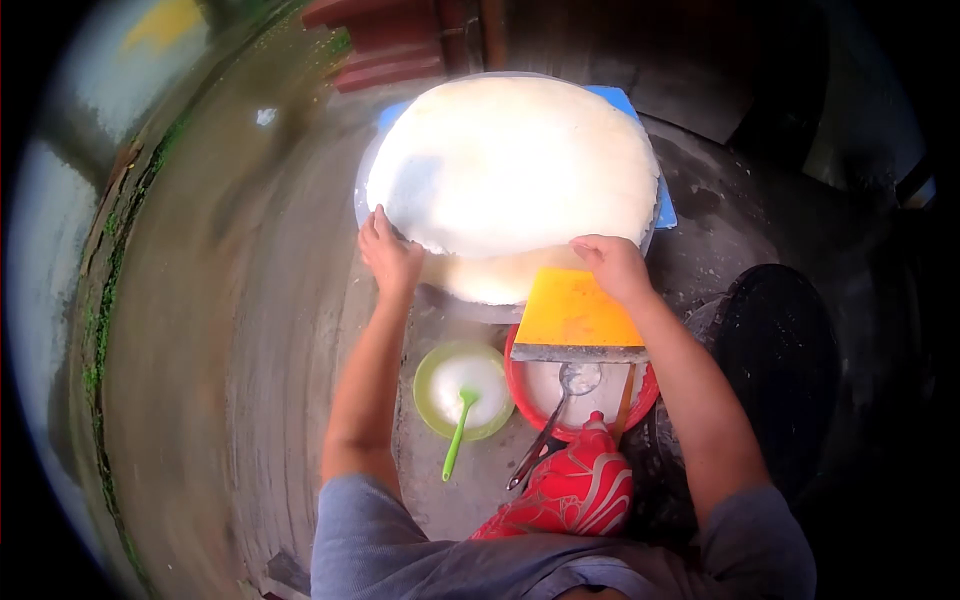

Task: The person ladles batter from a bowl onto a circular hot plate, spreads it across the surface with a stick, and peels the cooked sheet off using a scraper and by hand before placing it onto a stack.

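A large pale, round sheet [510, 160] lies over a round board, its near part a separate-looking, slightly darker band [490, 277]. My left hand [390, 250] pinches at the sheet's near left edge, fingers pressed together. At the near right edge, my right hand [612, 262] has its thumb and fingers closed on the sheet's rim. Just below the right hand is a yellow board [577, 308] with a dark lower edge, lying over a red basin [514, 380].
Nearer me stand a green bowl [424, 392] of white liquid with a green brush [460, 430], and a metal ladle [545, 435] in the red basin. A black round pan [780, 370] is at the right. Blue material [615, 98] shows behind the sheet.
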Action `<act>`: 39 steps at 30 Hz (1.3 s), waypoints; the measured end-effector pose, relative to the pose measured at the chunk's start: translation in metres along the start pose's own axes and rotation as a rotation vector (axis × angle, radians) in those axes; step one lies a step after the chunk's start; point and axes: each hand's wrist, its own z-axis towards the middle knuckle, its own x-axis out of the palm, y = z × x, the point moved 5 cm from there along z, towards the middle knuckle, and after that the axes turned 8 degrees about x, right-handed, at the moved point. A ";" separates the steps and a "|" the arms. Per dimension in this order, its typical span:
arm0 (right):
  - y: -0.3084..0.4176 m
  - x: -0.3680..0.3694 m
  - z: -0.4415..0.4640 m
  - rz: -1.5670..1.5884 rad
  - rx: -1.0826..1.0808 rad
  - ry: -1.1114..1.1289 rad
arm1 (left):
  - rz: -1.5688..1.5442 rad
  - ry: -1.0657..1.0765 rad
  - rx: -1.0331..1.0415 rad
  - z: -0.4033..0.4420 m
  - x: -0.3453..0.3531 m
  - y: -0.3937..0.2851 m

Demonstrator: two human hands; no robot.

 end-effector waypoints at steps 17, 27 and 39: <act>0.010 0.019 -0.004 0.042 0.031 0.065 | 0.037 0.039 -0.446 -0.006 -0.038 0.018; 0.015 0.032 -0.022 -0.149 -0.262 0.068 | -0.161 -0.262 -0.581 -0.060 -0.085 0.076; -0.039 0.010 0.044 0.998 0.594 -0.060 | 0.090 -0.078 -0.143 0.022 0.020 -0.026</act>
